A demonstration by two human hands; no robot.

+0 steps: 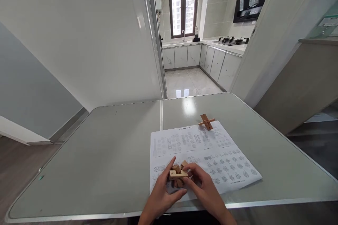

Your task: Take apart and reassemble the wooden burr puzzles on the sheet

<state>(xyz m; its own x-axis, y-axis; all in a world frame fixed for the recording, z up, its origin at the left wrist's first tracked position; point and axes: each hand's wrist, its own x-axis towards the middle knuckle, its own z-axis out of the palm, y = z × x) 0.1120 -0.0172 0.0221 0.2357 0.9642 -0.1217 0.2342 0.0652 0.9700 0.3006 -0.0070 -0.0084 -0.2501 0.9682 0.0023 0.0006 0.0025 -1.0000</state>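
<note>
Between my hands is a wooden interlocking puzzle [178,175], built of several notched light and darker pieces. A pale notched bar with a dark mark lies across its near side. My left hand [164,191] cradles the puzzle from the left, index finger stretched up along it and thumb below. With thumb and fingertips, my right hand [200,184] pinches the right end of the pale bar. Beneath both hands lies a white instruction sheet [182,147] printed with rows of small diagrams. The puzzle's underside is partly hidden by my fingers.
A small crossed wooden puzzle [206,122] rests on the sheet's far edge. The grey-green table [105,161] has a pale rim and a seam across it. A small green bit [41,177] lies near the left edge. Beyond the table a doorway leads to a kitchen.
</note>
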